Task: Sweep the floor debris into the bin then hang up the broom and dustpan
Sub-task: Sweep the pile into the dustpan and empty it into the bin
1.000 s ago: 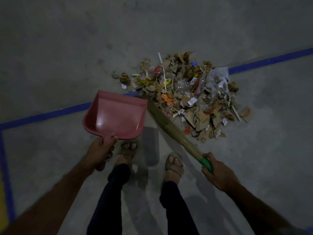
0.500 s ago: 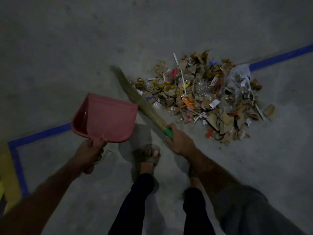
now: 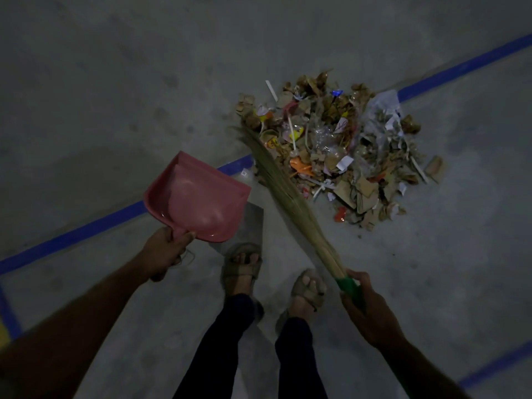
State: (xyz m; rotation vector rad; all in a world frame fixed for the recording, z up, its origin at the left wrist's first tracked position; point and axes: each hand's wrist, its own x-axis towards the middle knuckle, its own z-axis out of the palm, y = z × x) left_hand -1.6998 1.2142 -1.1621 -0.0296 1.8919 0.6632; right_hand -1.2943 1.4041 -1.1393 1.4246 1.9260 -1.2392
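Pink plastic is the colour to watch: the dustpan [image 3: 198, 201] hangs just above the floor [image 3: 115, 96] to the left of the debris pile [image 3: 339, 156], its open mouth turned up and to the right toward the rubbish, with a narrow strip of bare concrete and the blue floor line [image 3: 86, 230] between them. The left hand [image 3: 165, 250] has its fingers wrapped round the dustpan's handle at the near end. The right hand [image 3: 365, 311] is curled round the green grip of the grass broom [image 3: 290, 203], whose long axis runs diagonally from that hand, low on the right, up and to the left — so the bristle tip lies at the pile's left edge, on the same side as the pan. That is the relation the next move turns on, as I judge it: the broom stands between pan and pile rather than behind the pile, so it would have to be carried over to the far, right-hand side before anything can be drawn leftward into the mouth, and the pan would need setting down with its lip flat on the concrete. The pile itself — torn cardboard, paper scraps, clear plastic — sits ahead and to the right of the person's sandalled feet [image 3: 243, 262], nearer the broom hand. No bin shows in this view.
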